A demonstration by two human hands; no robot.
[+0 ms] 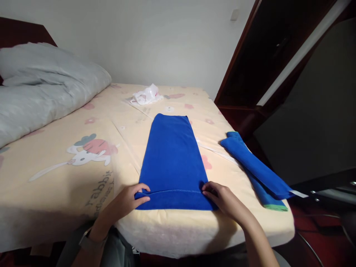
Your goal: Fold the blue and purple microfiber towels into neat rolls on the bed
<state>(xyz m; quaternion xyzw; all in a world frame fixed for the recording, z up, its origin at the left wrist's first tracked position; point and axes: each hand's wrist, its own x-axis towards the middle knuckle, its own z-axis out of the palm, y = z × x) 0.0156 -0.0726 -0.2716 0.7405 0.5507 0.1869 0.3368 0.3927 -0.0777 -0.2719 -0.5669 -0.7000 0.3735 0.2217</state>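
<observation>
A long blue towel [174,154] lies flat on the bed, its near end turned up into a narrow band with a stitched hem. My left hand [129,198] pinches the left corner of that band, thumb below and fingers above. At the opposite corner, my right hand [222,196] grips the hem between thumb and fingertips. The band stays low against the rest of the towel, close to the bed's front edge.
Two rolled or folded cloths lie at the right edge: a blue one [256,167] with a white tag, over a green-edged one [269,200]. A white plastic bag [147,95] sits farther back. A grey quilt [50,89] covers the left side of the patterned bed [69,196].
</observation>
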